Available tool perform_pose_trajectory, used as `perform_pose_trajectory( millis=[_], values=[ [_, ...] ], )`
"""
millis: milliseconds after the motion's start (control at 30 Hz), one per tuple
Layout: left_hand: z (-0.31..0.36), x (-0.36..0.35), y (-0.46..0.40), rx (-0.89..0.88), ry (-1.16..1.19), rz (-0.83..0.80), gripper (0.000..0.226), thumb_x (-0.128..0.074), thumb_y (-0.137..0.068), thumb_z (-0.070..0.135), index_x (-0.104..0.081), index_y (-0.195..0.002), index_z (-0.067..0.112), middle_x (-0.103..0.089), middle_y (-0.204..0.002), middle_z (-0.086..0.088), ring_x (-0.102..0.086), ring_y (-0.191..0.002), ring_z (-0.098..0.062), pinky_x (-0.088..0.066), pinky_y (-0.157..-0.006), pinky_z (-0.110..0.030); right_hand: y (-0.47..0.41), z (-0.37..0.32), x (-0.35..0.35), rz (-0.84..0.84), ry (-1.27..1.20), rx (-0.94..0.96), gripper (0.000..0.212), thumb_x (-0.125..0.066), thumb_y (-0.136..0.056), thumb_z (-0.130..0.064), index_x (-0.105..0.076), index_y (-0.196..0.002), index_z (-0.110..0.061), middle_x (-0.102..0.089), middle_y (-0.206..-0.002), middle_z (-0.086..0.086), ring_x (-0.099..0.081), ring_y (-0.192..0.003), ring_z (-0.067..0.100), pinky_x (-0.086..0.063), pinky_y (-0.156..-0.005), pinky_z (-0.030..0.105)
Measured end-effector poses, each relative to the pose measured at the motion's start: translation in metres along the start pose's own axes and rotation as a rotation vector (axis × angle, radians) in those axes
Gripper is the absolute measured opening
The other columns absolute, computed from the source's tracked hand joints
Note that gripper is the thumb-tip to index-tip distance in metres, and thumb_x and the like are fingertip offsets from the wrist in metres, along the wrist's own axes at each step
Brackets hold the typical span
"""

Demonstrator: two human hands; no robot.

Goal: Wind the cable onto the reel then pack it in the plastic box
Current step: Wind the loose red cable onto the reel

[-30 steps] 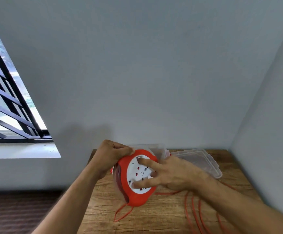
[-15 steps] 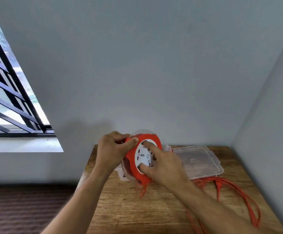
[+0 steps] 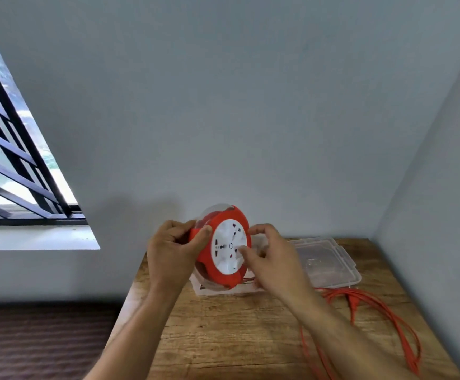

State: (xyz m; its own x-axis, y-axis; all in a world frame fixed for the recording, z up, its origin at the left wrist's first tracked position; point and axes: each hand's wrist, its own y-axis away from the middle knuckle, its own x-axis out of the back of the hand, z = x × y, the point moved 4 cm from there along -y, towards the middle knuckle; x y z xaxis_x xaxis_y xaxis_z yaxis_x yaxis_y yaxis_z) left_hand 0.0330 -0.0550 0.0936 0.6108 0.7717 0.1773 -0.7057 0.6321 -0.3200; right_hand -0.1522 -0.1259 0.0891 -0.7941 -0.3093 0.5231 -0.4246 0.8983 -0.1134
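I hold a red cable reel (image 3: 224, 278) with a white socket face upright above the wooden table (image 3: 237, 338). My left hand (image 3: 172, 252) grips its red rim and handle from the left. My right hand (image 3: 271, 256) touches the white face with its fingertips, fingers curled at the reel's right edge. Loose orange cable (image 3: 382, 319) lies in loops on the table to the right, running back under my right forearm toward the reel. A clear plastic box (image 3: 212, 290) sits just behind and under the reel, mostly hidden by it.
A clear plastic lid (image 3: 330, 259) lies flat at the table's back right. Grey walls close in behind and on the right. A barred window (image 3: 9, 160) is on the left, with dark floor (image 3: 39, 341) below the table's left edge.
The reel has been lifted higher and turned more upright. My right hand's fingers have shifted on the white face toward its right side. More of the cable loops are in view.
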Motion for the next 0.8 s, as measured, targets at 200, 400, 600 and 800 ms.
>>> perform_pose_trajectory(
  millis=[200, 400, 600, 800],
  values=[
    [0.001, 0.001, -0.012, 0.188, 0.110, -0.243, 0.026, -0.082, -0.081, 0.017, -0.082, -0.060, 0.032, -0.080, -0.068, 0.000, -0.075, -0.058, -0.012, -0.058, -0.056, -0.030, 0.009, 0.005, -0.001, -0.228, 0.933, 0.993, 0.051, -0.060, -0.092, -0.023, -0.048, -0.138, -0.043, -0.050, -0.144, 0.017, -0.071, -0.083, 0.031, -0.055, -0.051, 0.037],
    [0.011, -0.008, -0.011, 0.210, 0.016, -0.479, 0.017, -0.083, -0.081, 0.014, -0.084, -0.065, 0.021, -0.081, -0.071, -0.006, -0.078, -0.065, -0.022, -0.063, -0.065, -0.036, 0.010, 0.001, -0.008, -0.371, 1.061, 1.083, 0.058, -0.059, -0.100, -0.024, -0.031, -0.146, -0.046, -0.040, -0.141, 0.023, -0.063, -0.065, 0.029, -0.057, -0.047, 0.037],
    [0.013, -0.009, -0.004, 0.120, 0.029, -0.349, 0.008, -0.086, -0.074, 0.031, -0.083, -0.067, 0.032, -0.079, -0.075, 0.004, -0.077, -0.071, -0.019, -0.063, -0.071, -0.041, 0.002, 0.005, -0.006, -0.187, 1.053, 1.035, 0.052, -0.055, -0.092, -0.039, -0.036, -0.141, -0.043, -0.062, -0.110, 0.017, -0.060, -0.053, 0.027, -0.050, -0.040, 0.032],
    [0.023, -0.009, 0.013, -0.081, 0.097, -0.069, 0.015, -0.086, -0.076, 0.026, -0.078, -0.079, 0.038, -0.065, -0.075, 0.010, -0.066, -0.069, -0.003, -0.056, -0.065, -0.027, 0.002, -0.002, -0.007, 0.117, 0.281, 0.226, 0.073, -0.066, -0.079, -0.050, -0.042, -0.147, -0.044, -0.074, -0.112, -0.001, -0.071, -0.099, 0.021, -0.061, -0.080, 0.038]
  ],
)
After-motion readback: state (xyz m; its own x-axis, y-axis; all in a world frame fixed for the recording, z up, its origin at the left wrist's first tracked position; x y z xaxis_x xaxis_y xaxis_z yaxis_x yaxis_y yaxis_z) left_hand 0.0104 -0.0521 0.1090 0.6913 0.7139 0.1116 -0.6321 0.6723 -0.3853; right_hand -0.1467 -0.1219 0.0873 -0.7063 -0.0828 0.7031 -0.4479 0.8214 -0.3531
